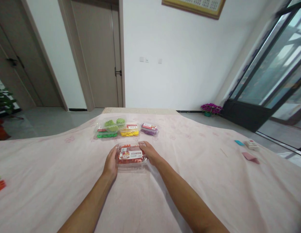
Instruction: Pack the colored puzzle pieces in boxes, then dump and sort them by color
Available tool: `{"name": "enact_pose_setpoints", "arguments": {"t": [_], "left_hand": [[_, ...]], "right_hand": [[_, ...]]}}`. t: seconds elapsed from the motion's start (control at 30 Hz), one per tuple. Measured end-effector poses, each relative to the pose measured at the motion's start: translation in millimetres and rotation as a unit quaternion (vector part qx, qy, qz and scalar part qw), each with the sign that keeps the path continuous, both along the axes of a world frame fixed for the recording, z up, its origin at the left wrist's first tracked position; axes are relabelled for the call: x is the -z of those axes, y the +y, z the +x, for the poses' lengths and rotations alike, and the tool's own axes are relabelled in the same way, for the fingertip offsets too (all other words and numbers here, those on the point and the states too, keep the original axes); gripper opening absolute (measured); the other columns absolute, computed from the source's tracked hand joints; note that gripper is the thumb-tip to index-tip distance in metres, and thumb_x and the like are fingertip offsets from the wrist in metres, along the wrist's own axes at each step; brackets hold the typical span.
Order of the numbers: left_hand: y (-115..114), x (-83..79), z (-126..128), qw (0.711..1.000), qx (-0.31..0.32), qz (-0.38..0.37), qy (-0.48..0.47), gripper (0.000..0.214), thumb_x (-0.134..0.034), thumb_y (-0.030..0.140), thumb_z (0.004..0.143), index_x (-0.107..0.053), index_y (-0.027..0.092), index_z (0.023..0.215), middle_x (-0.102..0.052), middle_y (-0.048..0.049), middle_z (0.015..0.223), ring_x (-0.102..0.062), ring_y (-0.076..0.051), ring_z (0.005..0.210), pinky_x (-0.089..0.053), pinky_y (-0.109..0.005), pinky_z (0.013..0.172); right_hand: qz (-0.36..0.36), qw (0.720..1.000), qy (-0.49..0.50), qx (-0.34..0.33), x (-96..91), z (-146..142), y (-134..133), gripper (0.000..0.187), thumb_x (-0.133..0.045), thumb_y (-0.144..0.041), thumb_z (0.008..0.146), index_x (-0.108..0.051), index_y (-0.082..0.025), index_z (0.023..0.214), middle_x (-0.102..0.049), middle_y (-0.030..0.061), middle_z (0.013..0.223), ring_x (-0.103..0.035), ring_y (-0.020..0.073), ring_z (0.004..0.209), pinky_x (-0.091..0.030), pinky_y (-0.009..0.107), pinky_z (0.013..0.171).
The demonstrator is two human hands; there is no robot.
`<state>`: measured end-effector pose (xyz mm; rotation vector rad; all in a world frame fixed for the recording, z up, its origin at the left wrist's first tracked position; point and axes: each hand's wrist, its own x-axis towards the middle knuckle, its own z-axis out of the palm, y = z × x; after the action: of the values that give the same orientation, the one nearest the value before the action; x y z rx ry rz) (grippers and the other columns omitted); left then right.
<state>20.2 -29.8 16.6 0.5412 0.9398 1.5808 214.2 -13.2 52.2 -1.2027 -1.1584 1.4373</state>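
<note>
- Holds a clear box of red pieces [130, 154] flat on the pink-clothed table [55, 181], near its middle.
- Clamps the left grip [110, 163] on the box's left end, palm against the side.
- Clamps the right grip [150, 152] on its right end, fingers curled over the far corner.
- Faces, just behind, a row of three: green box [108, 129], yellow box [130, 129], purple box [149, 128], set close side by side.

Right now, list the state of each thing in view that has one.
red box, lid shut, flat on the cloth, held at both ends
left hand, clasping its left end
right hand, clasping its right end
yellow box, shut
purple box, shut
green box, lid unclear
door, shut
</note>
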Motion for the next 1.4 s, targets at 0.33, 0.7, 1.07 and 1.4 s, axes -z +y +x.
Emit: {"name": "enact_pose_setpoints", "arguments": {"t": [0.33,0.7,1.07,1.4], "left_hand": [[-7,22.3,-10,0.855,0.033,0.083,0.511,0.045,-0.052,0.041,0.090,-0.068,0.018,0.124,-0.068,-0.0115,0.128,-0.061,-0.027,0.122,-0.042,-0.044,0.113],[-5,23.5,-9,0.804,0.077,0.114,0.579,0.037,-0.049,0.037,0.088,-0.075,0.020,0.109,-0.072,-0.0084,0.119,-0.064,-0.026,0.114,-0.046,-0.041,0.106],[-3,29.7,-13,0.773,0.095,0.114,0.617,0.039,-0.049,0.042,0.088,-0.079,0.025,0.106,-0.073,-0.0072,0.121,-0.061,-0.028,0.123,-0.043,-0.044,0.111],[0,29.1,-8,0.770,0.101,0.140,0.615,0.035,-0.049,0.036,0.087,-0.079,0.024,0.101,-0.075,-0.0073,0.112,-0.064,-0.027,0.113,-0.046,-0.045,0.106]], "right_hand": [[-0.017,0.981,-0.175,0.086,-25.8,144,44,0.018,-0.057,-0.035,0.089,-0.062,-0.018,0.089,-0.074,0.0051,0.083,-0.072,0.0194,0.077,-0.057,0.030,0.071],[0.194,0.820,-0.531,0.095,-32.3,155,42,0.046,-0.063,-0.035,0.091,-0.063,-0.019,0.134,-0.063,0.0136,0.138,-0.053,0.0283,0.132,-0.036,0.042,0.113],[0.335,0.647,-0.683,-0.041,2.3,133,27,0.044,-0.054,-0.010,0.088,-0.062,-0.022,0.129,-0.053,0.0104,0.148,-0.045,0.0270,0.135,-0.031,0.044,0.115],[0.298,0.713,-0.634,0.032,-9.3,190,51,0.039,-0.059,-0.006,0.075,-0.068,-0.020,0.110,-0.065,0.0101,0.130,-0.056,0.0255,0.123,-0.037,0.039,0.109]]}}
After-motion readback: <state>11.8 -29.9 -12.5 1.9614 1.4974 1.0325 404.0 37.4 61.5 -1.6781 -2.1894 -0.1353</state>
